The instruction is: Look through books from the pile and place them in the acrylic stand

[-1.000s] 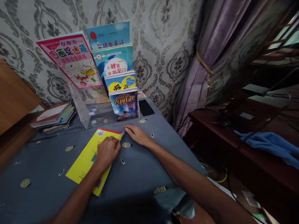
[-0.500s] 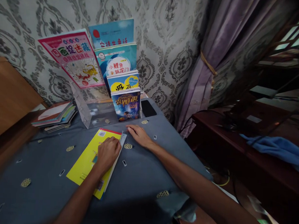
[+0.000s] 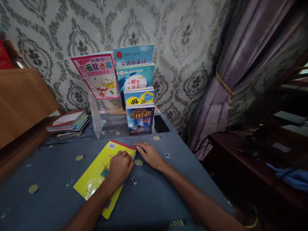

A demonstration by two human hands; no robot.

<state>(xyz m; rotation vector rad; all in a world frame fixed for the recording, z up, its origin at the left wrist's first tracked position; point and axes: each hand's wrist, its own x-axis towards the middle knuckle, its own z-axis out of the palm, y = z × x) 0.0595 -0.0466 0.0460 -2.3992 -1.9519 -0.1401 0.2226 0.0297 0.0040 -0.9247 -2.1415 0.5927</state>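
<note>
A yellow book (image 3: 95,174) with a red strip along its top edge lies at a slant on the cloth-covered table. My left hand (image 3: 121,165) rests on its right side, the fingers curled down over the edge. The fingertips are hidden beneath the knuckles. At the book's top right corner is my right hand (image 3: 149,154), flat on the cloth with its fingers stretched out and nothing in it. Its fingertips reach the corner; whether they press on it I cannot make out.
Behind the hands stands a clear acrylic rack (image 3: 98,126) holding a pink picture book (image 3: 101,75) and a blue paperback (image 3: 140,120) among other books. Right of it lies a black phone (image 3: 161,124). A pile of thin books (image 3: 68,122) sits at left, near a wooden panel (image 3: 19,106).
The yellow book now lies flatter, its page edges mostly out of sight. My right hand has come closer to the book's corner. The view has shifted, so everything appears further right and lower.
</note>
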